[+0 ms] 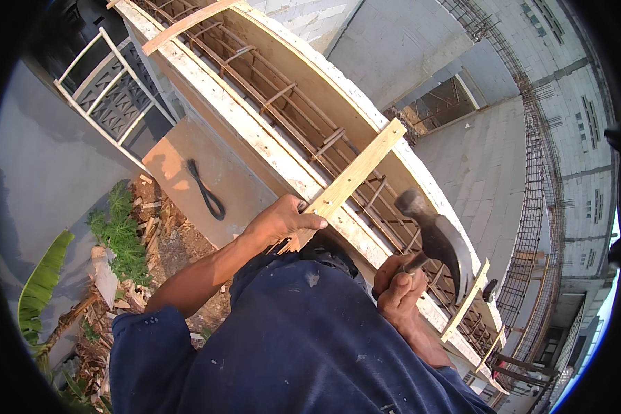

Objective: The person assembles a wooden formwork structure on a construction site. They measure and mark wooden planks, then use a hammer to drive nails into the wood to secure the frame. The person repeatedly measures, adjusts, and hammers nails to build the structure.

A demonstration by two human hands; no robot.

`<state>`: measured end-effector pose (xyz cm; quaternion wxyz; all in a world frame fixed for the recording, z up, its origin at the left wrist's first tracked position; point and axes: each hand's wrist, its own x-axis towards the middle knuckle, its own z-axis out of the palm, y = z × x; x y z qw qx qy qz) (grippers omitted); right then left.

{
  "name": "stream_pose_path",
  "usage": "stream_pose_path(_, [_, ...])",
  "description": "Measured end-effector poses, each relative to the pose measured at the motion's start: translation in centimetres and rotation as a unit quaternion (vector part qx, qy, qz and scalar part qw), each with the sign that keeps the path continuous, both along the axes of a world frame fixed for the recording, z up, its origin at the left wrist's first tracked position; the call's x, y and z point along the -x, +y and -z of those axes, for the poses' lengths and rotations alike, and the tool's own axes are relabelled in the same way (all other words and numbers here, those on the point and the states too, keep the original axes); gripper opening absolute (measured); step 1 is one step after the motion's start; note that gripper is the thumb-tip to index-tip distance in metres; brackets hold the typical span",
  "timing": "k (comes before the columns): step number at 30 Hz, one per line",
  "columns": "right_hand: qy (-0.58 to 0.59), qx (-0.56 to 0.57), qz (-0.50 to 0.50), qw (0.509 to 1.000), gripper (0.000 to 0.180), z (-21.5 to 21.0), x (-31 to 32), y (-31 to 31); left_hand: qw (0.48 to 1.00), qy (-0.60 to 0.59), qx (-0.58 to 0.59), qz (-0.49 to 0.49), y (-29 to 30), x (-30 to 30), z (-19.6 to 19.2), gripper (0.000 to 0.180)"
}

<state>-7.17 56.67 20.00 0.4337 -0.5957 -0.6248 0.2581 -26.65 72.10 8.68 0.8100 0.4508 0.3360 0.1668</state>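
My left hand (283,222) grips the near, splintered end of a wooden strip (363,168), its thumb on top. The strip lies across a long formwork trough (241,134), resting on both of its side boards. Nail-like dark spots show on the strip near my thumb and at its far end. In my right hand (399,293) is a claw hammer (436,238), held up over the formwork to the right of the strip. My fingers wrap its handle, most of which is hidden. A rusty rebar cage (283,96) runs along the inside of the trough.
More wooden strips (186,26) (466,301) cross the trough at either end. Below on the left are a board (221,162) with a black looped bundle (205,191), a ladder (121,69), plants (121,231) and wood scraps. Block walls (479,155) and a rebar column (531,172) stand right.
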Motion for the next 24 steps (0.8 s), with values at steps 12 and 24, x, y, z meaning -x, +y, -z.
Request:
stream_pose_path(12, [0.038, 0.245, -0.012, 0.969, 0.032, -2.9, 3.4, 5.9, 0.971, -0.124, 0.093, -0.184, -2.5, 4.8, -2.9, 0.114])
stream_pose_path(24, [-0.049, 0.283, -0.169, 0.943, 0.02, 0.3, 8.1, 11.2, 0.944, -0.257, 0.08, -0.191, -4.7, 4.6, -4.3, 0.095])
